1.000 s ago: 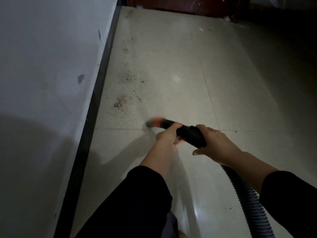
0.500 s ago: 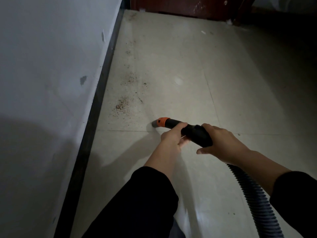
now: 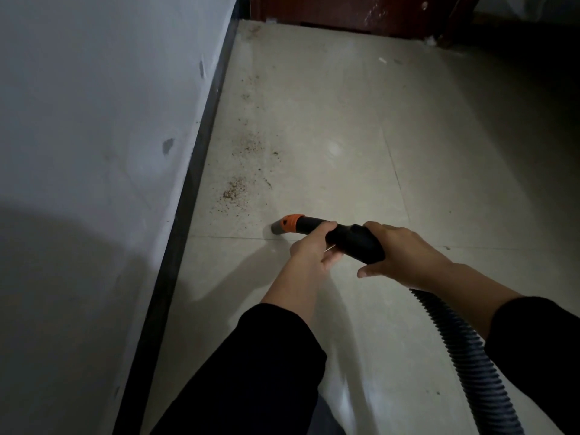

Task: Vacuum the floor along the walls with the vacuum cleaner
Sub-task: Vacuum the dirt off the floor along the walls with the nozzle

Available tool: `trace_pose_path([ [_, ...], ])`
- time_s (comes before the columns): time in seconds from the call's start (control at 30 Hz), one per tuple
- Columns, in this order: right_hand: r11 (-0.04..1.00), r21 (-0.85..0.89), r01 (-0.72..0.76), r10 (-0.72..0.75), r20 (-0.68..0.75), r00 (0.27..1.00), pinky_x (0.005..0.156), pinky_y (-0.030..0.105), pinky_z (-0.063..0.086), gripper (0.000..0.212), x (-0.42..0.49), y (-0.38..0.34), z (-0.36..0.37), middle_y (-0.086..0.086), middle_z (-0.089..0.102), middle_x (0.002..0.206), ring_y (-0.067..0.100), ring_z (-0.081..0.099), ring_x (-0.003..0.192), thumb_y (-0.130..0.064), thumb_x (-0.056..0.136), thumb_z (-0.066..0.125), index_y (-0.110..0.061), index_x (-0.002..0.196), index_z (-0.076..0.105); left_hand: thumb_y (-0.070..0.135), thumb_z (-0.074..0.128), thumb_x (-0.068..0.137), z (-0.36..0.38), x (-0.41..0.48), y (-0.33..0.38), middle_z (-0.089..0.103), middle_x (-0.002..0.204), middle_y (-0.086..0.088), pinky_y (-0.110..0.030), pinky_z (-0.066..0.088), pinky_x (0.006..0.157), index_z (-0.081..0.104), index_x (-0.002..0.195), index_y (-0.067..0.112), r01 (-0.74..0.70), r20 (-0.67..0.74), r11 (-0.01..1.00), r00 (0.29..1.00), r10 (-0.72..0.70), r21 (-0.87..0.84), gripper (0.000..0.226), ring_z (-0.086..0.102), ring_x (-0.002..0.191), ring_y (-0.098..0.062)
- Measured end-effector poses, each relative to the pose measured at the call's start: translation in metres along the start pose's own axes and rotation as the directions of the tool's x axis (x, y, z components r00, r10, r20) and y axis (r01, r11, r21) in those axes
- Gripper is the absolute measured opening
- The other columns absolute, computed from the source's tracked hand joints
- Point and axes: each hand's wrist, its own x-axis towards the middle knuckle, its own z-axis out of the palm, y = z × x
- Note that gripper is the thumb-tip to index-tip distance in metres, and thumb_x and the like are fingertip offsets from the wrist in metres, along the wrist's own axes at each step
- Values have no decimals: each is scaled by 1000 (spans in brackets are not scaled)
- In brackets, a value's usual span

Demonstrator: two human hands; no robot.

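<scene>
Two hands wrapped round the vacuum nozzle (image 3: 351, 238), left hand (image 3: 309, 251) nearest its tip (image 3: 277, 229), right hand (image 3: 405, 255) behind. Tip down at the floor (image 3: 345, 120), long axis pointing left toward crumbs (image 3: 233, 191) beside the wall (image 3: 94, 120).

Black vacuum nozzle (image 3: 314, 226), orange collar (image 3: 292, 222) and grey tip (image 3: 276, 229), angled down to the pale tiled floor (image 3: 345, 105) at a grout line (image 3: 226, 237), gripped by left hand (image 3: 310, 249) and right hand (image 3: 405, 252); brown crumbs (image 3: 233, 191) just ahead, near the dark skirting (image 3: 201, 152) below the white wall (image 3: 94, 89); ribbed hose (image 3: 464, 356) trailing lower right.
</scene>
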Motion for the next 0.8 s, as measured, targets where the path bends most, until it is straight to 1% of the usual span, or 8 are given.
trace_pose_path([
  [0.13, 1000, -13, 9, -8, 6, 1000, 69, 31, 40, 52, 4, -6, 1, -3, 57, 99, 19, 53, 88, -42, 74, 80, -20, 109, 48, 17, 75, 84, -6, -3, 4, 71, 111, -15, -28, 61, 60, 58, 124, 0, -8, 10, 1000, 1000, 8, -20, 47, 70, 80, -21],
  [0.27, 999, -28, 18, -17, 6, 1000, 70, 31, 41, 52, 8, -10, 2, -3, 56, 98, 20, 53, 87, -43, 74, 80, -21, 109, 48, 16, 73, 86, -10, -3, 7, 69, 115, -17, -26, 58, 50, 57, 125, -1, -16, 14, 999, 1000, 17, -36, 46, 68, 85, -23],
  [0.53, 999, -25, 47, -47, -1, 999, 73, 32, 42, 54, 21, -26, 7, -4, 54, 100, 20, 52, 89, -42, 75, 79, -22, 113, 47, 16, 73, 86, -26, -1, 20, 70, 115, -16, -25, 58, 49, 58, 124, 0, -31, -22, 997, 999, 30, -65, 44, 69, 80, -21],
  [0.8, 995, -26, 93, -93, 4, 996, 71, 31, 40, 53, 33, -41, 10, -5, 53, 99, 20, 51, 88, -42, 75, 79, -23, 113, 46, 16, 73, 86, -40, -1, 30, 68, 117, -17, -24, 58, 50, 58, 123, -1, -65, -48, 993, 997, 60, -100, 44, 67, 80, -20],
])
